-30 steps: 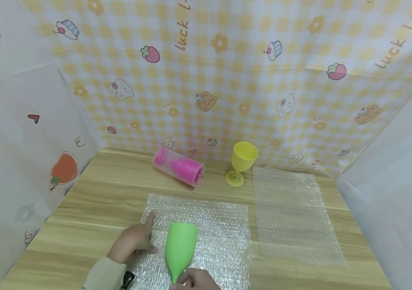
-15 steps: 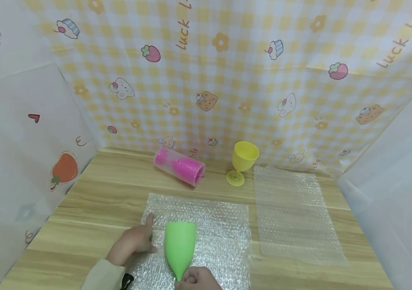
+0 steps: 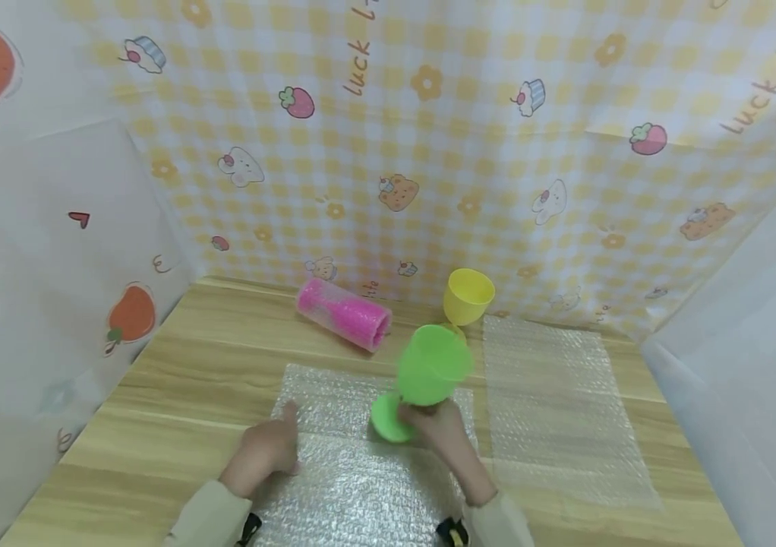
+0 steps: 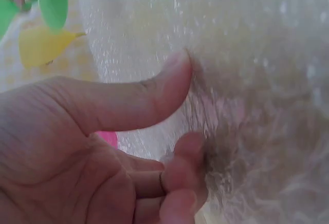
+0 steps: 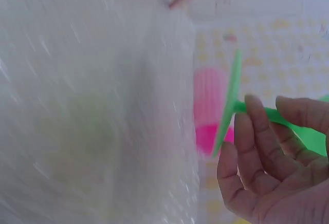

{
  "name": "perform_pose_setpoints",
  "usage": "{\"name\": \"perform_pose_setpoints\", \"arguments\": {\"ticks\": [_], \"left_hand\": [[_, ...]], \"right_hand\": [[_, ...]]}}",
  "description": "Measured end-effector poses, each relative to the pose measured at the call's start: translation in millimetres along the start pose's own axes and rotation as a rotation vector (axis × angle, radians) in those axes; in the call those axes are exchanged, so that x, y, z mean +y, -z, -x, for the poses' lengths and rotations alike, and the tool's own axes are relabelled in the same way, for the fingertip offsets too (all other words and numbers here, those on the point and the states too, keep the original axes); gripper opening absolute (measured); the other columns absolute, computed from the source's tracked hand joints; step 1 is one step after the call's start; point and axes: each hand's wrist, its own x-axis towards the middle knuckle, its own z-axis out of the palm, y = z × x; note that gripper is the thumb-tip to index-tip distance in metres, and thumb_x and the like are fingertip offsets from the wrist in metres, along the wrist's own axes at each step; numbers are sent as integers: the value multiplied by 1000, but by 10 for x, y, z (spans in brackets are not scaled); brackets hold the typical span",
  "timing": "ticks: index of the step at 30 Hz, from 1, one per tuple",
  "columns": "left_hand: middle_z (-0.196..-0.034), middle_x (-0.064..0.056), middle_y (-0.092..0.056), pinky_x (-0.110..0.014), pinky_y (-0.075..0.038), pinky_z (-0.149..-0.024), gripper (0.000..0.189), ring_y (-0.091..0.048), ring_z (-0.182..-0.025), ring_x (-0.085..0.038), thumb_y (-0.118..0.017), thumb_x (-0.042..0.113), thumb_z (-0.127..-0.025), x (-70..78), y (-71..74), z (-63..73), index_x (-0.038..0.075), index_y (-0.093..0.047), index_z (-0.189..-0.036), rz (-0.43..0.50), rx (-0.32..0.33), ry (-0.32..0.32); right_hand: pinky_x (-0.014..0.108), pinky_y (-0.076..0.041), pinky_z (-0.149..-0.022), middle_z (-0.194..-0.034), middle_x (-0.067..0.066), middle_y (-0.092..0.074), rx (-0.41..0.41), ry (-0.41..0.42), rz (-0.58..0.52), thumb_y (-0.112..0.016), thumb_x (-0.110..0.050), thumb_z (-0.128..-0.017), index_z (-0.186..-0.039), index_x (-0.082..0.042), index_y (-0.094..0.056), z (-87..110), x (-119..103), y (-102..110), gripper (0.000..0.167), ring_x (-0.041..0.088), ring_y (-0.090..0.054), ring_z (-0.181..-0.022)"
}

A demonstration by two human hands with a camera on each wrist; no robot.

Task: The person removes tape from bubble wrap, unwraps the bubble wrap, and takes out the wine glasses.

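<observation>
My right hand [image 3: 436, 425] grips a green plastic goblet [image 3: 432, 365] by its stem, holding it tilted above the far right part of a bubble wrap sheet [image 3: 354, 486]. Its round base [image 5: 229, 106] and stem show in the right wrist view, with fingers and thumb around the stem. My left hand [image 3: 268, 448] rests on the left side of that sheet, index finger and thumb stretched out. In the left wrist view the thumb [image 4: 172, 82] and fingertips touch the bubble wrap, pinching nothing visible.
Behind the sheet lies a pink goblet rolled in bubble wrap [image 3: 343, 313]. A yellow goblet [image 3: 468, 296] stands right of it, its lower part mostly hidden by the green one. Another bubble wrap sheet [image 3: 566, 425] lies flat on the right. Curtain walls enclose the wooden table [image 3: 135, 433].
My right hand has lifted the green goblet off the sheet and carried it forward and right, turning it more upright. My left hand has stayed nearly in place on the sheet.
</observation>
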Motion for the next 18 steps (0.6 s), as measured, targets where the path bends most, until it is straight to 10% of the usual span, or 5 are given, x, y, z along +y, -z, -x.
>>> {"name": "perform_pose_setpoints", "arguments": {"ticks": [6, 18], "left_hand": [[-63, -12, -55, -38, -42, -56, 93, -50, -54, -24, -70, 2, -63, 50, -42, -1, -15, -19, -139, -24, -5, 7], [-56, -7, -49, -28, -36, -48, 85, -43, -48, -17, -63, -1, -67, 103, -92, 12, -18, -19, -138, -131, -3, 25]], "right_hand": [[52, -45, -97, -119, 23, -57, 152, 41, 95, -68, -8, -81, -121, 2, -48, -460, 29, 164, 45, 38, -54, -113], [48, -43, -99, -122, 26, -57, 177, -115, 148, -59, -17, -89, -123, 6, -52, -921, 280, 59, 41, 38, -53, -115]]}}
